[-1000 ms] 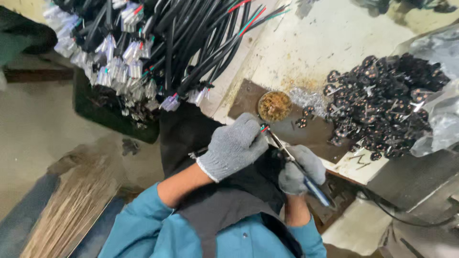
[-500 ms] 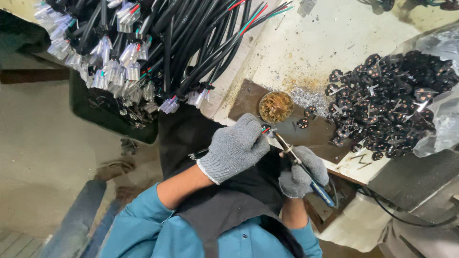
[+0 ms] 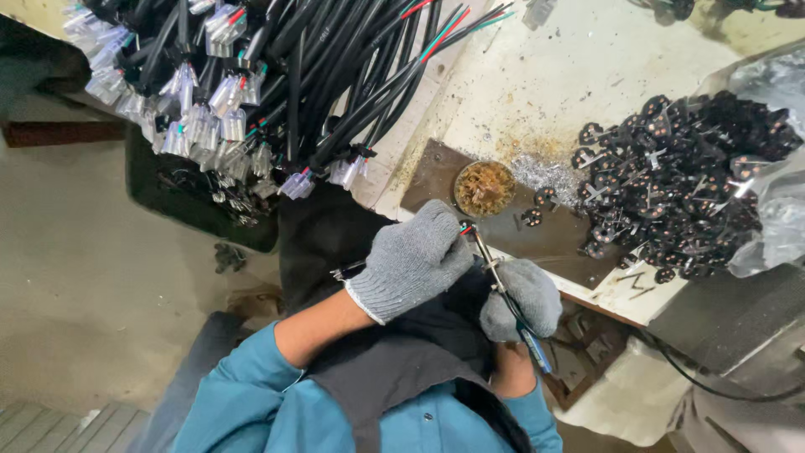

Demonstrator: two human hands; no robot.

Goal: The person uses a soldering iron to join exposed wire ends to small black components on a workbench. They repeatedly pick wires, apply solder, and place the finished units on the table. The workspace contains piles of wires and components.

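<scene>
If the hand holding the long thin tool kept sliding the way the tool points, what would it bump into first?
Probably the left hand, gloved in grey knit, at the tool's tip. Beyond sits the small round tin of brownish stuff; depth is unclear.

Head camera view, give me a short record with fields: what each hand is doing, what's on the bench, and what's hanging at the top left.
left hand: grey knit glove, closed on a thin black cable end with red and green wires
right hand: grey knit glove, grip on a slim metal soldering iron with blue handle
iron tip: meets the wire ends by the left glove
bench: round tin of brass-coloured wool on a dark brown plate
right of bench: heap of small black round parts on clear plastic
top left: bundle of black cables with clear connectors
</scene>
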